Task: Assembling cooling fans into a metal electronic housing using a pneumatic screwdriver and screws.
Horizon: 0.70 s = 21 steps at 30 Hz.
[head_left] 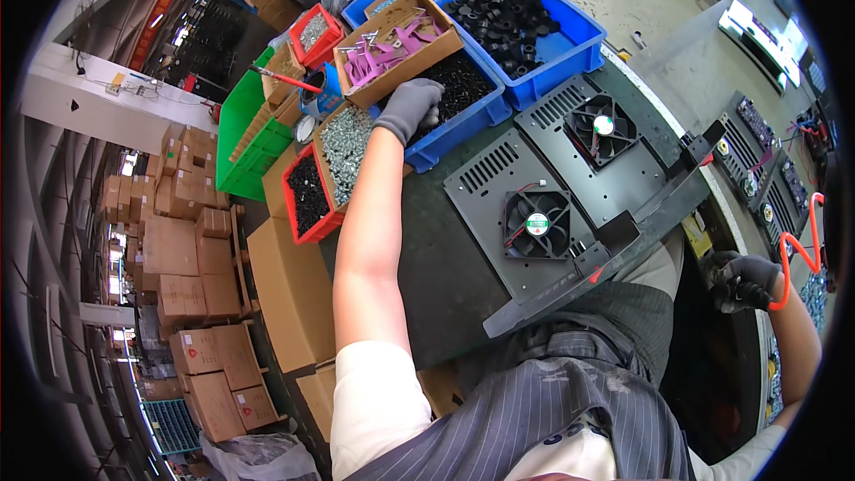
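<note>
My left hand (pixel 411 110), in a grey glove, is at a blue bin of small black screws (pixel 459 87). Its fingers are curled in, and whatever they may hold is hidden. Off to the right, my right hand (pixel 742 281), in a dark glove, is closed beside a coiled orange hose (pixel 791 254); I cannot make out what is in it. Two black metal panels lie side by side on the dark table between my arms. One black fan (pixel 537 224) sits on the nearer panel, and another fan (pixel 602 129) on the farther one.
Past my left hand stand a cardboard tray of purple parts (pixel 392 52), a blue bin of black plastic pieces (pixel 508 22) and a box of silver screws (pixel 346 147). A red bin (pixel 307 196) and a green crate (pixel 245 138) are at the left. More panels (pixel 775 174) lie far right.
</note>
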Tool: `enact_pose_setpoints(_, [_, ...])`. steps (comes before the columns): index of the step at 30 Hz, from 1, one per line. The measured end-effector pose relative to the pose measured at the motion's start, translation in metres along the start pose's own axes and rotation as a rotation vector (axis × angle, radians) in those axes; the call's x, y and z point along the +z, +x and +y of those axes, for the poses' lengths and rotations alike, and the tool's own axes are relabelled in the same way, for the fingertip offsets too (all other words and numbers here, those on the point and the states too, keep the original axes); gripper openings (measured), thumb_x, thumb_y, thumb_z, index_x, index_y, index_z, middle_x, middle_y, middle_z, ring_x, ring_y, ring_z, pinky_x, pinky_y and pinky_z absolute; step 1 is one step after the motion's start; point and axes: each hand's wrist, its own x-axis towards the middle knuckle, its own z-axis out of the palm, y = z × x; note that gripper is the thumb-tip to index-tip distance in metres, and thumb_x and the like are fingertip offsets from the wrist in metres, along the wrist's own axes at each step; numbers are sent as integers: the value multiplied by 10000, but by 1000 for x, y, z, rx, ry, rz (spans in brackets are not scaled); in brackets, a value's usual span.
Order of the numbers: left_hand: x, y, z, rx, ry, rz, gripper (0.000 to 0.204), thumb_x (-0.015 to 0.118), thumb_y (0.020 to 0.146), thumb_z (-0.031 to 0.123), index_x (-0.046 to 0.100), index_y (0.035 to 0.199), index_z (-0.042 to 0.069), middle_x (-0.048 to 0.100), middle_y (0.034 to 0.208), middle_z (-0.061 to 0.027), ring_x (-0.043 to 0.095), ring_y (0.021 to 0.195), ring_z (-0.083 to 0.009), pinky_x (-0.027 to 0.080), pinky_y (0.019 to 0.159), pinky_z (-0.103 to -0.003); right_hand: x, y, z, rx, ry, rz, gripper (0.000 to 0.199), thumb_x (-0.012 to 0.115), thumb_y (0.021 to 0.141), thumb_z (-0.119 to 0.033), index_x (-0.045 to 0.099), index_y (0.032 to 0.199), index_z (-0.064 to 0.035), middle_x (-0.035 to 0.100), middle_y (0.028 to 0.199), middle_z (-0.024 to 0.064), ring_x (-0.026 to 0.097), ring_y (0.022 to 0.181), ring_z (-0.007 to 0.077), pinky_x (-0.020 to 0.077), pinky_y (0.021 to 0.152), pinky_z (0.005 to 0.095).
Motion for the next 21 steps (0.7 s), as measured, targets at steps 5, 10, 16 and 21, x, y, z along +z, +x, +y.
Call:
enact_pose_setpoints(5, [-11, 1, -3, -136, -1000, -56, 182, 452, 808, 44, 558, 954, 23, 522, 810, -78, 567, 708, -214, 544, 614, -345, -3, -6, 9, -63, -41, -19, 575, 548, 708, -55, 448, 1273, -88, 584, 916, 129, 621, 687, 259, 540, 555, 386])
enact_pose_setpoints(10, [-18, -8, -7, -194, -1347, -209, 179, 466, 860, 76, 562, 991, 0, 564, 841, -77, 535, 677, -181, 489, 591, -290, 11, -53, 11, -112, -111, 15, 599, 555, 695, -21, 447, 1280, -94, 571, 913, 90, 597, 657, 208, 519, 566, 333])
enact_pose_setpoints(16, [-4, -21, -20, 25, -1537, -700, 245, 499, 916, 121, 563, 1107, -18, 622, 853, -67, 515, 606, -90, 438, 507, -212, 67, -136, 41, -276, -99, 156, 662, 619, 642, -28, 463, 1284, -71, 538, 1045, 62, 571, 878, 150, 488, 741, 276])
enact_pose_setpoints(21, [4, -127, -38, -125, -1478, -90, 285, 475, 931, 148, 546, 1148, -22, 607, 923, -79, 520, 659, -126, 433, 506, -222, 92, -83, 72, -818, -457, 126, 668, 669, 656, -85, 456, 1286, -32, 526, 1171, 86, 486, 1126, 185, 369, 955, 289])
